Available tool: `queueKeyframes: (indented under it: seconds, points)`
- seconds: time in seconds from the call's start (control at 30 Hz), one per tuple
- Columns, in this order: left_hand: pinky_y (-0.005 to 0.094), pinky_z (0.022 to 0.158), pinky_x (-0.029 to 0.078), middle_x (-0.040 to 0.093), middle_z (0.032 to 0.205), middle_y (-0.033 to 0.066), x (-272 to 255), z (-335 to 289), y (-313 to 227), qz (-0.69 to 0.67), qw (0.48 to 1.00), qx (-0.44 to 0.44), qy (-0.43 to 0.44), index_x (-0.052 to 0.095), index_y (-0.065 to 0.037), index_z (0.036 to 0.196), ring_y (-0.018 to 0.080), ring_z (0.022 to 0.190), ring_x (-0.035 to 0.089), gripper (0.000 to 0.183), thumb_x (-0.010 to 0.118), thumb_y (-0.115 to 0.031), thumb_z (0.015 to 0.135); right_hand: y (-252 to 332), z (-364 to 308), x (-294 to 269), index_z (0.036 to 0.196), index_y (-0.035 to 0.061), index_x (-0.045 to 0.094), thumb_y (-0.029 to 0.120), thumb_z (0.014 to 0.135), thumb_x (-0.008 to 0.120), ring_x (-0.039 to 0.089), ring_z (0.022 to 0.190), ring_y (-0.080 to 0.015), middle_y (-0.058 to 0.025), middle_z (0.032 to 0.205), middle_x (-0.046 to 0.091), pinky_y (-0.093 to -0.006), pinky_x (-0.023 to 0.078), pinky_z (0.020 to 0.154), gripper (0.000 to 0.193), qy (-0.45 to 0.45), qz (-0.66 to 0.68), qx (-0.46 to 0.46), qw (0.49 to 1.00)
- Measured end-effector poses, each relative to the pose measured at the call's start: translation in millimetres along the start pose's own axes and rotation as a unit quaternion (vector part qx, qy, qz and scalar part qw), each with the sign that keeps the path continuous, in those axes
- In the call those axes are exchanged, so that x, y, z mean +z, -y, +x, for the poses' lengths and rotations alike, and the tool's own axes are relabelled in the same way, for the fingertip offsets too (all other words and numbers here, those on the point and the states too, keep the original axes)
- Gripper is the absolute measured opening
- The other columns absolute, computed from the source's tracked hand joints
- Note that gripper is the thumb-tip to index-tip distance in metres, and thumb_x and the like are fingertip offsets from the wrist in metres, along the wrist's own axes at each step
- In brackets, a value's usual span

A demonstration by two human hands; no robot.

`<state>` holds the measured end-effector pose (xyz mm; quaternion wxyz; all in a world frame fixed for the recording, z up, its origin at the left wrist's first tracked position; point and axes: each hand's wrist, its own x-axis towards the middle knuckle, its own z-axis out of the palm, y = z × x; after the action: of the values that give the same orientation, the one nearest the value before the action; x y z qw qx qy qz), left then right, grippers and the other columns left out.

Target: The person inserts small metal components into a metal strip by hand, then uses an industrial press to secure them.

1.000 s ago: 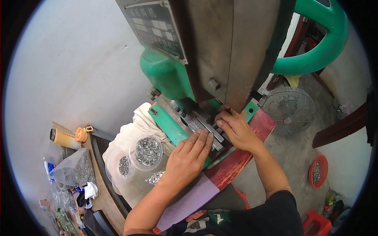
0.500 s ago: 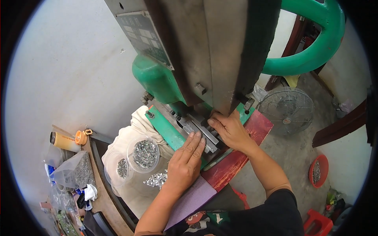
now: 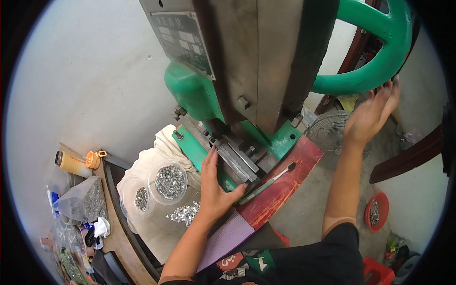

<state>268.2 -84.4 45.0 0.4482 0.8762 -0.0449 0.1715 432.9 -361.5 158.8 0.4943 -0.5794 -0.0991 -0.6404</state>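
My left hand (image 3: 213, 185) rests at the near left side of a grey metal die block (image 3: 233, 161) on the press bed. Its fingers lie along the block's left edge, and the thumb is spread apart near the front end. My right hand (image 3: 372, 114) is raised at the lower rim of the green handwheel (image 3: 351, 84), fingers stretched out and slightly blurred, with nothing seen in it. Whether the fingertips touch the wheel is hard to tell. Above the die rises the tall grey press column (image 3: 256, 61). A toothbrush (image 3: 268, 183) lies to the right of the die.
Left of the press, a clear tub (image 3: 185, 187) and a shallower one (image 3: 124, 202) hold small metal pieces, beside a loose pile (image 3: 184, 213). A worn red board (image 3: 294, 185) borders the press base (image 3: 286, 142). A floor fan (image 3: 325, 133) and red basin (image 3: 368, 223) stand right.
My right hand has left the die and moved up and right to the handwheel, uncovering the toothbrush. My left hand has shifted from atop the die to its left side, thumb spreading.
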Motion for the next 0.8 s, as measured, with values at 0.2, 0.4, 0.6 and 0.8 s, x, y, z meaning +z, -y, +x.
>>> queueKeyframes:
  seconds: [0.2, 0.4, 0.6, 0.8]
  points:
    - [0.0438, 0.112, 0.036, 0.037, 0.148, 0.0244, 4, 7, -2, -0.007, 0.999, 0.000, -0.033, 0.036, 0.003, 0.140, 0.0400, 0.135, 0.040, 0.097, 0.084, -0.017, 0.058, 2, 50, 16, 0.111, -0.0001, 0.050, 0.049, 0.098, 0.059, 0.059, 0.058, -0.0186, -0.0089, 0.071, 0.056, -0.0344, 0.055, 0.057, 0.051, 0.131, 0.211, 0.157, 0.956]
    - [0.0441, 0.108, 0.039, 0.041, 0.143, 0.0238, 4, 7, -1, 0.016, 0.999, -0.009, -0.051, 0.041, 0.003, 0.132, 0.0401, 0.130, 0.044, 0.092, 0.085, -0.019, 0.054, 0, 55, 12, 0.111, -0.0032, 0.050, 0.047, 0.098, 0.059, 0.060, 0.061, -0.0206, -0.0109, 0.073, 0.056, -0.0364, 0.055, 0.059, 0.053, 0.139, 0.188, 0.192, 0.953]
    - [0.0435, 0.109, 0.039, 0.042, 0.142, 0.0230, 7, 6, 3, 0.007, 0.998, 0.013, -0.066, 0.040, 0.001, 0.133, 0.0387, 0.130, 0.044, 0.094, 0.084, -0.020, 0.053, 4, 56, 12, 0.116, -0.0023, 0.049, 0.048, 0.101, 0.051, 0.061, 0.067, -0.0222, -0.0124, 0.080, 0.057, -0.0381, 0.057, 0.068, 0.052, 0.137, 0.157, 0.188, 0.960]
    - [0.0451, 0.107, 0.040, 0.042, 0.142, 0.0221, 9, 5, 3, -0.005, 0.997, -0.001, -0.075, 0.042, 0.001, 0.131, 0.0399, 0.128, 0.045, 0.091, 0.083, -0.022, 0.054, 21, 63, 25, 0.125, 0.0003, 0.047, 0.060, 0.102, 0.035, 0.057, 0.066, -0.0199, -0.0107, 0.079, 0.055, -0.0385, 0.055, 0.071, 0.065, 0.078, 0.105, 0.170, 0.977]
